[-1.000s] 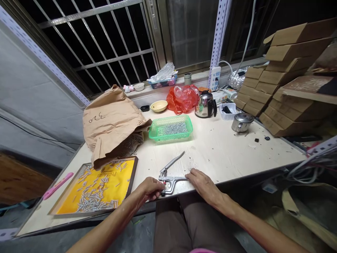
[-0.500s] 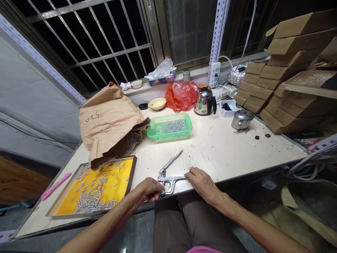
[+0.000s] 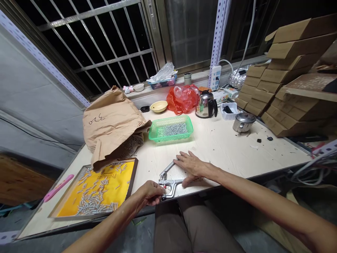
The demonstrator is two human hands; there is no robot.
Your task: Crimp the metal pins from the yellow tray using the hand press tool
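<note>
Two bare hands meet on the hand press pliers (image 3: pixel 168 177), which lie flat on the pale table (image 3: pixel 223 147) right at its near edge, handles splayed open and pointing away to the right. The left hand (image 3: pixel 150 193) is curled tight at the tool's head, thumb and fingertips pinched together by the jaws; whether a small part sits between them is too small to tell. The right hand (image 3: pixel 192 165) lies flat and unclenched, fingers spread across the upper handle and thumb down near the lower one, resting rather than wrapped around either. Just left of the tool is a framed tray (image 3: pixel 132 177) with a yellow liner and a scatter of small metal pins (image 3: pixel 92 202); a brown paper sack (image 3: pixel 110 123) slumps over its far corner, and a green basket (image 3: pixel 171 137) of more pins stands well beyond the hands. The main risk, as I judge it, is a nipped fingertip — the left fingers sit so close to the jaws that any squeeze on the handles would close on them. A second risk is slippage: with an open palm on one handle and the head at the table's lip, a sideways push could pivot the pliers off the edge — and the pinched piece, if there is one, with them.
</note>
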